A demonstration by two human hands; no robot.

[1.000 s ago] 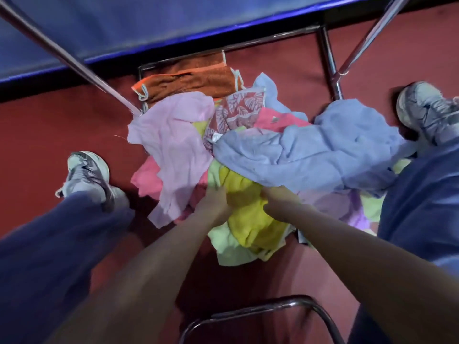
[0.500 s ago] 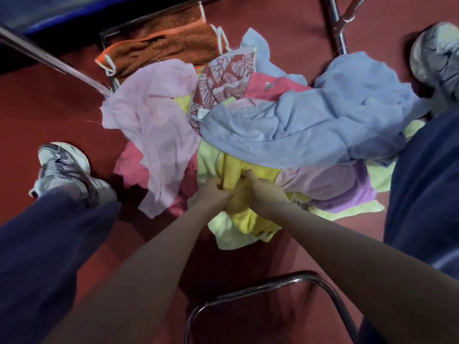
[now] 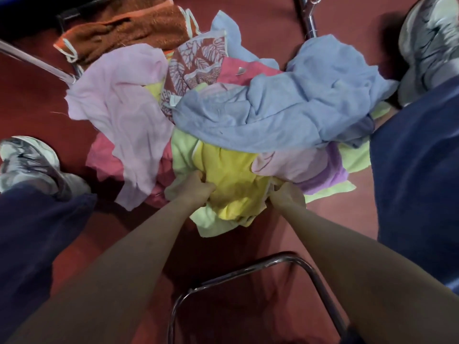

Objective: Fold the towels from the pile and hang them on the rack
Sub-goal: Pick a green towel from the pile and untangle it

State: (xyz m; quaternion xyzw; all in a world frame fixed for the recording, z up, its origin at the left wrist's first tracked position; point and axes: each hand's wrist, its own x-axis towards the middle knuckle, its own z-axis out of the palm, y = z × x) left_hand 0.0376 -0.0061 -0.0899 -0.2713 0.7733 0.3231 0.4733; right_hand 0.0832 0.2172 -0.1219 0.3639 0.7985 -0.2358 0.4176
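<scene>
Both hands, left hand [image 3: 192, 188] and right hand [image 3: 285, 196], pinch the yellow towel [image 3: 231, 180] at the near edge of the pile [image 3: 139, 100]. Pull slowly so the blue towel [image 3: 273, 112] on top slides off.

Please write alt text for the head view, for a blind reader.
Left hand and right hand grip a yellow towel in a colourful pile on a red floor, partly under a blue towel.
</scene>
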